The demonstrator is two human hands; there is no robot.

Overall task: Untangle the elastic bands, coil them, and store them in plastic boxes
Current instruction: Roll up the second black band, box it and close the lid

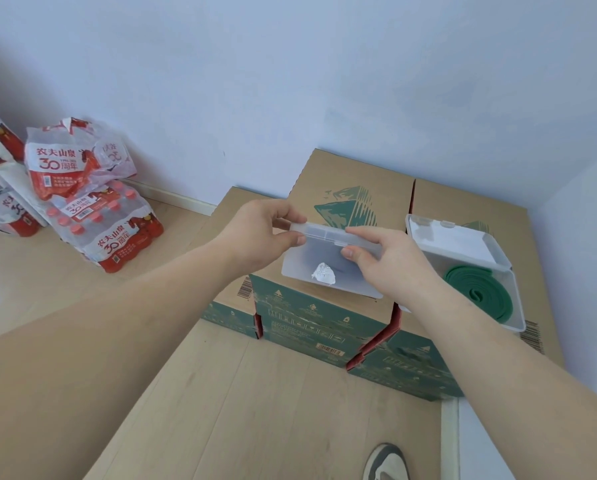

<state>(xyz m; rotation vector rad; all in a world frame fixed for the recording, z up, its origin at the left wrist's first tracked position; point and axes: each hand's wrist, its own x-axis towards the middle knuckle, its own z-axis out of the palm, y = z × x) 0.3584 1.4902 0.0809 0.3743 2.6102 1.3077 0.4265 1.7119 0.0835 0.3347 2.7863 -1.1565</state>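
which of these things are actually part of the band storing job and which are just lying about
Part of the job:
closed plastic box, pinched by the left hand and right hand
open plastic box
coiled green elastic band inside the open box

Just lying about:
water bottle packs on the floor
cardboard cartons, only a stand
shoe
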